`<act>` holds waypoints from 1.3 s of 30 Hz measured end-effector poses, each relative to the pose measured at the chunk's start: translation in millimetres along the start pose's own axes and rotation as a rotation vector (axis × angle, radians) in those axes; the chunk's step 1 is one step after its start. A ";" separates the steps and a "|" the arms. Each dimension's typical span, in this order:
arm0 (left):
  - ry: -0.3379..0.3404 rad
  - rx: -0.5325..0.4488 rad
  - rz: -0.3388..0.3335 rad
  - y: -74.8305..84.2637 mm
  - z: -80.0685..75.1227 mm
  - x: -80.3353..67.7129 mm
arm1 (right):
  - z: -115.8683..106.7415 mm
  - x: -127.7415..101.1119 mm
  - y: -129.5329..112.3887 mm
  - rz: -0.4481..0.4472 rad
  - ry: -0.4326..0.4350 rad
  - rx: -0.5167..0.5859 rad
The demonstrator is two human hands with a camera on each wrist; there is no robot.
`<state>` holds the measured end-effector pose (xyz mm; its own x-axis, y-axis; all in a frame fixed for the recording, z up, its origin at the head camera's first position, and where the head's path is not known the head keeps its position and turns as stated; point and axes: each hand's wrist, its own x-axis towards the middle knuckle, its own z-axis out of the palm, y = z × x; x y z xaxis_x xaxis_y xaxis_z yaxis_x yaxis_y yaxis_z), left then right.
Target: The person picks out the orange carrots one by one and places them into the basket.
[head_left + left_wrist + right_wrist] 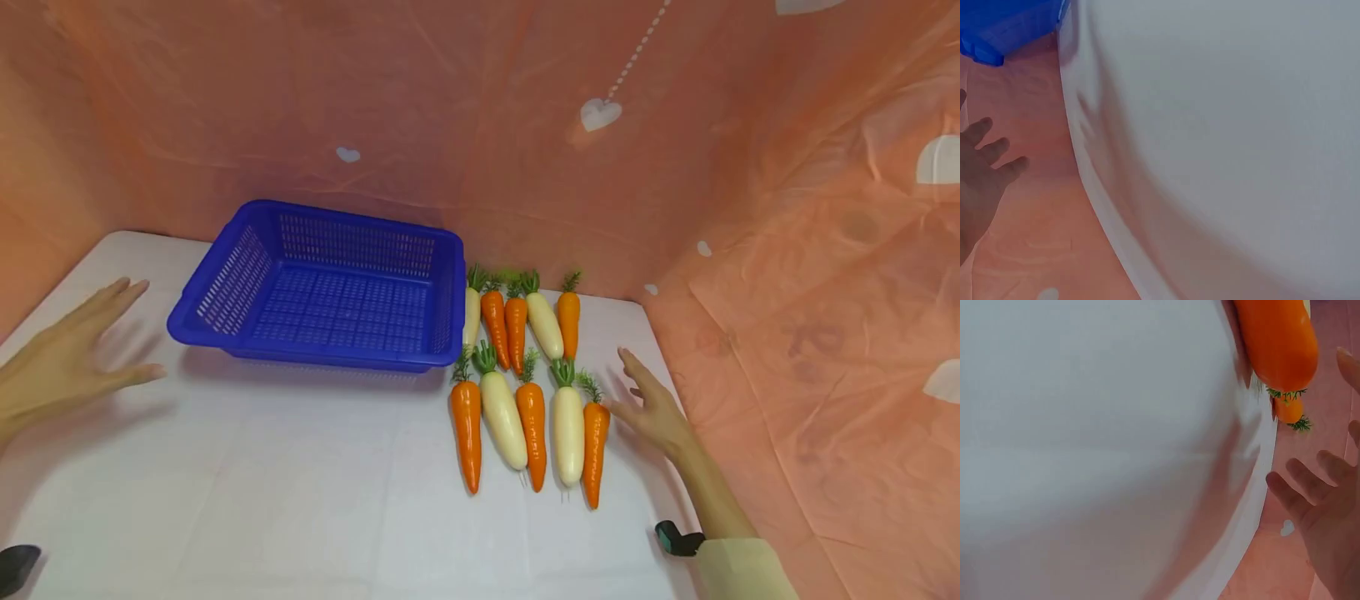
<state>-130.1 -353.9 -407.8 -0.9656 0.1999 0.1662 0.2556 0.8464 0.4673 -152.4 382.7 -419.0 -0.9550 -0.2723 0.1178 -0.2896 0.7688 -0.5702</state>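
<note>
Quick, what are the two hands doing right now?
Left hand: open, holding nothing.
Right hand: open, holding nothing, beside the orange carrot.

A blue basket [322, 287] sits at the far middle of the white table [262, 500]. Just right of it lie two rows of orange carrots [467, 421] and white radishes [502, 408]. The right hand [654, 408] hovers flat just beside the near row's rightmost carrot [595, 442]. The left hand [56, 362] hovers spread near the table's left edge, holding nothing.
</note>
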 end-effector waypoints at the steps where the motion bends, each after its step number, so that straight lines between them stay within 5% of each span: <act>1: -0.004 -0.012 -0.005 1.2 0.0 1.2 | 0.7 -0.5 -0.8 -0.003 -0.005 0.020; 11: -0.066 -0.154 -0.051 10.5 4.9 14.9 | 6.8 -7.0 -10.4 0.068 -0.071 0.133; 19: -0.177 -0.154 -0.125 23.1 6.6 30.4 | 14.5 -18.3 -8.5 0.064 -0.098 0.159; 26: -0.164 -0.208 -0.087 27.9 10.5 36.2 | 14.2 -21.6 -19.0 0.096 -0.134 0.122; 39: -0.184 -0.290 -0.112 33.3 16.0 43.6 | 16.7 -26.2 -22.6 0.154 -0.188 0.141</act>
<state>-164.5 -309.1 -398.9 -0.9741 0.2212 -0.0468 0.1247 0.6982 0.7049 -119.8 362.8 -422.8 -0.9543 -0.2715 -0.1246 -0.1176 0.7248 -0.6789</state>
